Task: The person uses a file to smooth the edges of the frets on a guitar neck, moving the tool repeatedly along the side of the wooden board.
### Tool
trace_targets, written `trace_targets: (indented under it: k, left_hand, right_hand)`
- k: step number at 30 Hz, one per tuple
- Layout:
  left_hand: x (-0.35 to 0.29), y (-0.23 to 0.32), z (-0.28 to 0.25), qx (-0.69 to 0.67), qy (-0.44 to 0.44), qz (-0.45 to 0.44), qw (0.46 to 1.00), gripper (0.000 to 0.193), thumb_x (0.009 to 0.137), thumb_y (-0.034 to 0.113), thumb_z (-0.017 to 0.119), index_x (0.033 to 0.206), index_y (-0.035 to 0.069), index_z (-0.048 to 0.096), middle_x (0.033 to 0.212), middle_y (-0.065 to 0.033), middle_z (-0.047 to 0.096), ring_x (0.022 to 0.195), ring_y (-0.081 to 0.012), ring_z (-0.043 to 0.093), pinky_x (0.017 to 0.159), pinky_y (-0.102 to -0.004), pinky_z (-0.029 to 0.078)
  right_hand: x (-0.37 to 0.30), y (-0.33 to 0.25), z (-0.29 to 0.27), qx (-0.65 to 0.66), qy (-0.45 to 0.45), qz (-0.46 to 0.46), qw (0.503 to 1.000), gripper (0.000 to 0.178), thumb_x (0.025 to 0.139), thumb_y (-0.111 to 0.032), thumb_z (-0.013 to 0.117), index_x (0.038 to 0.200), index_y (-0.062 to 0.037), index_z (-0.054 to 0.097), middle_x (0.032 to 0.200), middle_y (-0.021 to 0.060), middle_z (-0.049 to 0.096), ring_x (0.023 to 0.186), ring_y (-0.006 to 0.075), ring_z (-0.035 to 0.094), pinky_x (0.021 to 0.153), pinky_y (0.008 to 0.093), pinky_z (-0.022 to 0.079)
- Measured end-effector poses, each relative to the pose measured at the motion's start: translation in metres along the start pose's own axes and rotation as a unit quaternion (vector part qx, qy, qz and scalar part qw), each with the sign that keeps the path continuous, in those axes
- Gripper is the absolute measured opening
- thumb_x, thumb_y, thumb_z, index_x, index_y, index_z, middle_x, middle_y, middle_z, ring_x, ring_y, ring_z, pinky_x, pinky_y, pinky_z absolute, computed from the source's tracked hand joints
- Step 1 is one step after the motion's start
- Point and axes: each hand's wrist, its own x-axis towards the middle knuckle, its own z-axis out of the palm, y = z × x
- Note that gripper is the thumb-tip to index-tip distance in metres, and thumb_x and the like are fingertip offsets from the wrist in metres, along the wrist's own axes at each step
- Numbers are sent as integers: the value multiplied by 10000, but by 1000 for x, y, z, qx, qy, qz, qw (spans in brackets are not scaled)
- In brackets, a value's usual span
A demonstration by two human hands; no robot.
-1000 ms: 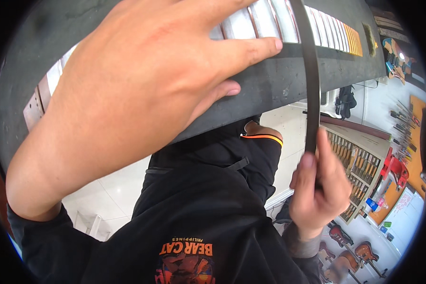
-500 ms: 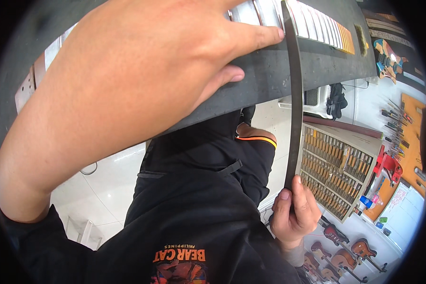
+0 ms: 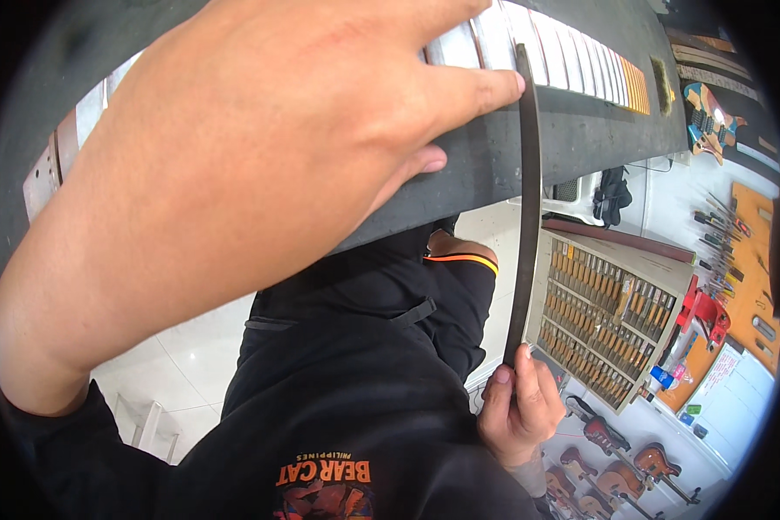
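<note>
A long, narrow dark metal file (image 3: 529, 182) lies across a guitar neck (image 3: 570, 61), its far tip over the fretboard. My right hand (image 3: 523, 406) grips the file's near end between thumb and fingers, close to my torso. My left hand (image 3: 355, 95) stretches over the neck, fingers spread, its index fingertip touching the side of the file near the tip. The thumb is held apart, off the file. Pale strips cover the wood between the frets, turning orange at the neck's right end. My left hand and forearm hide much of the neck's left part.
The neck rests on a dark workbench (image 3: 594, 130). A brush-like strip (image 3: 663, 84) and a colourful guitar body (image 3: 709, 123) are at the right. Below stand a rack of wooden-handled tools (image 3: 607, 303), a red vise-like tool (image 3: 706, 314) and several guitars (image 3: 620, 477).
My right hand has drawn the file toward my body, so its tip sits nearer the neck's front edge. My left index finger stays against it. The view has shifted slightly.
</note>
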Motion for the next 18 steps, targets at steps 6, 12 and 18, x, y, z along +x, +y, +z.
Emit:
trace_targets:
  k: [6,12,18]
  left_hand:
    - [11,-1,4,-5,8,0,1000,583,801,287,781,1355,220,612,1436,-221,466,1263,-386,520,1027,-477,447]
    - [9,-1,5,-6,17,-9,1000,585,796,279,782,1353,219,614,1437,-217,468,1260,-385,521,1025,-475,448]
    - [5,-6,5,-8,22,-14,1000,587,791,271,783,1351,218,616,1438,-213,470,1258,-383,523,1023,-473,450]
  right_hand:
    - [52,-14,4,-42,19,-27,999,533,758,137,681,1268,-11,654,783,133,644,626,222,646,607,269,523]
    - [140,-26,22,-44,42,-54,997,454,858,101,648,1297,-17,647,725,68,615,549,120,536,548,239,439]
    - [114,-18,18,-31,33,-44,998,466,832,119,657,1283,3,647,767,118,658,607,188,600,610,285,508]
